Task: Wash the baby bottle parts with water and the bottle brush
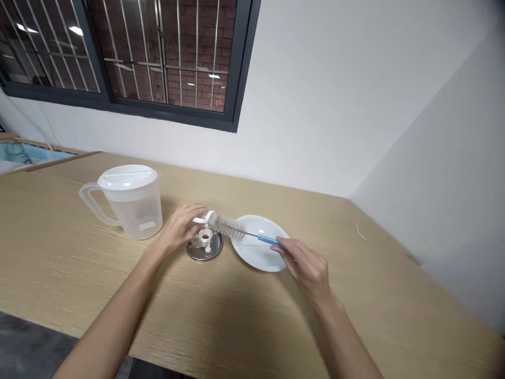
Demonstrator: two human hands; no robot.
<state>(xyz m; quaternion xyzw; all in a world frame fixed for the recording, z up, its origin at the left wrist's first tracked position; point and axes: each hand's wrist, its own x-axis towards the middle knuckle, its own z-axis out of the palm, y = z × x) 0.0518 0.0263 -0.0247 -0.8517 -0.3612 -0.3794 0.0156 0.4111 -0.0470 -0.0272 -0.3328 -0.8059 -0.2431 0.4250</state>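
Note:
My right hand (305,263) pinches the blue handle of a bottle brush (229,226). Its pale bristles point left, with the tip at the mouth of a small bottle (210,217) that has a white ring-like part. My left hand (183,226) is closed around that bottle, and the fingers hide most of its body. Under the left hand sits a round metal tray (213,251) with several small white and clear parts (204,237) on it. A white plate (252,260) lies beneath the brush, close to my right hand.
A translucent lidded pitcher (140,213) stands left of my left hand, its handle facing left. A thin pale strip (360,231) lies on the wooden table (189,326) at the right. The white wall (300,105) and barred window (165,58) rise behind.

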